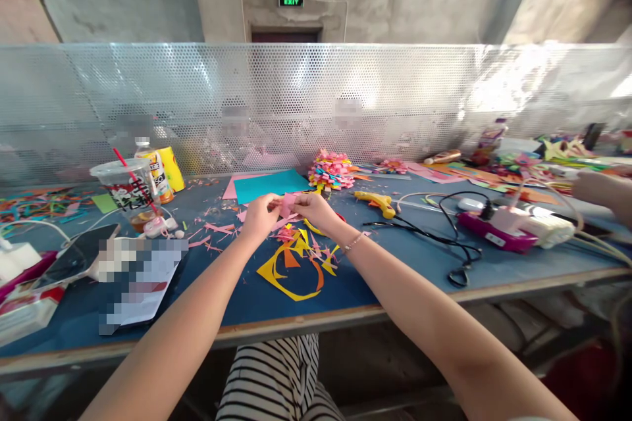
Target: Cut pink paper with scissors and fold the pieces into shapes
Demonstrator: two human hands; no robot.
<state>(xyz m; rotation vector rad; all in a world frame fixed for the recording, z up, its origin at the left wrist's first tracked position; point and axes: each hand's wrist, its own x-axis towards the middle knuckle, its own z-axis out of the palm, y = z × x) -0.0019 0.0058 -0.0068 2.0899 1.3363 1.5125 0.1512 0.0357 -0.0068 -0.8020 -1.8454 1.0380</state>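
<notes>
One small, pink paper piece is pinched between the bare left hand and bare right hand above the blue tabletop; probably light, flexible and easily creased, it suits fingertip holds at its edges.

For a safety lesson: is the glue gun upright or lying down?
Lying down: the glue gun has body and handle flat on the tabletop.
</notes>
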